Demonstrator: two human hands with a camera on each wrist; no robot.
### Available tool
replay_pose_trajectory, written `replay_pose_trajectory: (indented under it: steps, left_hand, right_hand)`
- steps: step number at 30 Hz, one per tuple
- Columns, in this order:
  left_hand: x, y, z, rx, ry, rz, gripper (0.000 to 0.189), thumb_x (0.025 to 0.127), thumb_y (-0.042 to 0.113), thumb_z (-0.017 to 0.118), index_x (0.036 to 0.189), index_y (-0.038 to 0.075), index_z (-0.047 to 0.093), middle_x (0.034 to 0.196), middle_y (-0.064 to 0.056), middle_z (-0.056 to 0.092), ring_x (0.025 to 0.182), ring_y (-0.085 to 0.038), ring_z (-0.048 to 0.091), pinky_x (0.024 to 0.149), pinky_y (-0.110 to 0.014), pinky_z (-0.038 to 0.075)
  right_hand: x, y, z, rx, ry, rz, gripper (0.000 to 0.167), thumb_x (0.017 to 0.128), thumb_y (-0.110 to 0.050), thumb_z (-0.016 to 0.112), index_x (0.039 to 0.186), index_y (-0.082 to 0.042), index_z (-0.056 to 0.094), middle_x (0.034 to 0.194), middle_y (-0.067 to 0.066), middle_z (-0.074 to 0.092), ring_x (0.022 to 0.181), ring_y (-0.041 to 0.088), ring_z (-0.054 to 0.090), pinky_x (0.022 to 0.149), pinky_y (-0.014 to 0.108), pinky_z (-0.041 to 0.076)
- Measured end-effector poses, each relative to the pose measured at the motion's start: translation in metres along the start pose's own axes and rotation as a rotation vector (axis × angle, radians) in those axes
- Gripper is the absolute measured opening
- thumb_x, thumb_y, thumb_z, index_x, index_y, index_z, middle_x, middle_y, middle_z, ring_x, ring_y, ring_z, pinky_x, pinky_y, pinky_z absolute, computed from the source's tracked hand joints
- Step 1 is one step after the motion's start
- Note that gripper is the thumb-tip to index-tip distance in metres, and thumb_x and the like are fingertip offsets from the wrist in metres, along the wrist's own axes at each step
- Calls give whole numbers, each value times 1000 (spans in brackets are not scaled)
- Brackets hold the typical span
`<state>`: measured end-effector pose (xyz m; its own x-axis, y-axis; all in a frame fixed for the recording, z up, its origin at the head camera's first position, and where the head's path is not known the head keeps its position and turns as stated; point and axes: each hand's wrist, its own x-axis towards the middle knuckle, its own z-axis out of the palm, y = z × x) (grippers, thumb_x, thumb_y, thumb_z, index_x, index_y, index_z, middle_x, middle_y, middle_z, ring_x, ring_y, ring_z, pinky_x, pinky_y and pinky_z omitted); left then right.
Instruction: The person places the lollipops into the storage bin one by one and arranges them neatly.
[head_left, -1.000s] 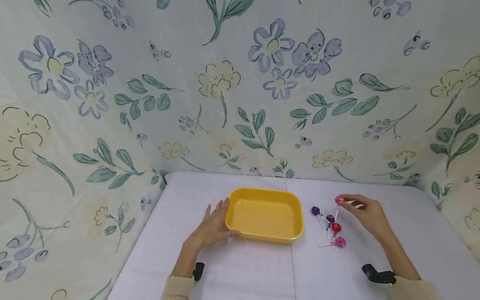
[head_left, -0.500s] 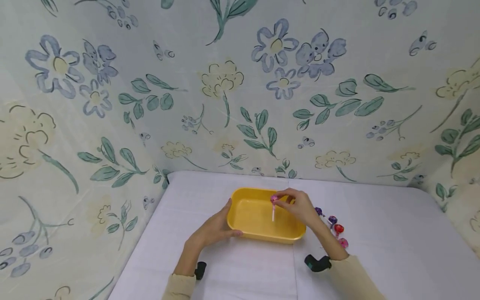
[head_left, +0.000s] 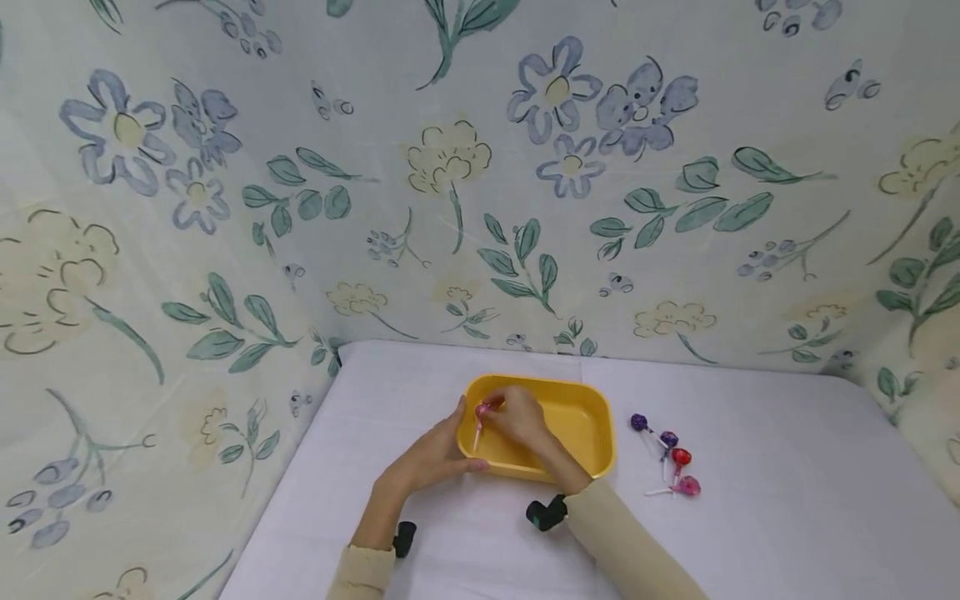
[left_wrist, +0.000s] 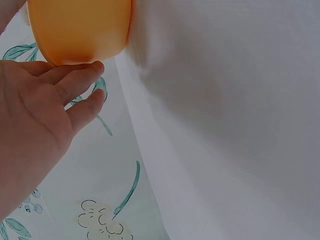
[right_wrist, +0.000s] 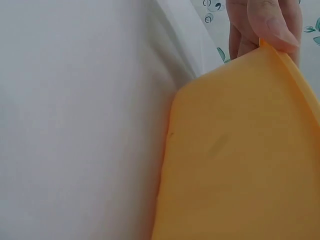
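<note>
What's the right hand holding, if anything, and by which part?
The right hand holds a round pink lollipop by its head, not by its white stick.

1. Nothing I can see from here carries any text, label, brand, number or sign that can be read.
2. The shiny wrappers of the lollipops (head_left: 681, 457) on the table (head_left: 787, 467) are too small to make out any lettering.
3. The same goes for the pink lollipop (head_left: 481, 411) between the fingertips.
4. On the outer wall of the yellow tray (right_wrist: 240, 175) I see one faint dark smudge, which I can't read as a letter or number.
5. The black device (head_left: 546, 514) at the right wrist is too small to make out any marking.
</note>
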<state>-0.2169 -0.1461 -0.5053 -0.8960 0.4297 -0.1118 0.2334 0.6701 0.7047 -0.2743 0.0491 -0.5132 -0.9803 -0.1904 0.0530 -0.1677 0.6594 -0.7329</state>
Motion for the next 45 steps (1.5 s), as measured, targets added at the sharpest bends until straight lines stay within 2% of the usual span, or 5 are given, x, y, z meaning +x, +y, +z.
replay_pose_trajectory:
  steps: [11,25,33,39,45]
  left_hand:
    - [0,-1,0,20,-4,-7,117,85,66,74,168,15,9,174,-8,20,158,-37,28,128,-59,28]
    - [-1,-1,0,2,-10,10,117,85,63,75,168,13,9,174,-9,19,159,-35,28,128,-57,27]
    - [0,0,0,3,-11,13,118,85,64,75,168,12,8,174,-9,18,159,-35,26,129,-57,26]
    - [1,0,1,-4,-6,-3,118,84,63,76,168,13,8,175,-9,15,160,-35,23,129,-58,25]
    - [1,0,1,-2,2,-21,119,83,63,77,168,13,9,175,-10,13,161,-34,21,129,-57,24]
  right_hand:
    - [7,-5,9,-59,-18,8,16,90,-14,82,101,-4,81,91,6,77,81,17,63,78,33,59]
    - [8,-1,11,-46,-41,23,22,89,-19,82,105,-4,80,92,7,77,82,17,65,77,32,60]
    - [8,-2,8,-34,-15,59,27,88,-24,84,108,-7,79,92,5,75,81,17,63,75,29,57]
    - [0,1,-9,3,8,86,35,88,-30,84,114,-7,77,102,8,75,86,18,62,77,27,58]
    - [-21,19,-56,4,101,77,38,91,-32,82,120,-10,75,109,9,75,75,17,56,61,21,47]
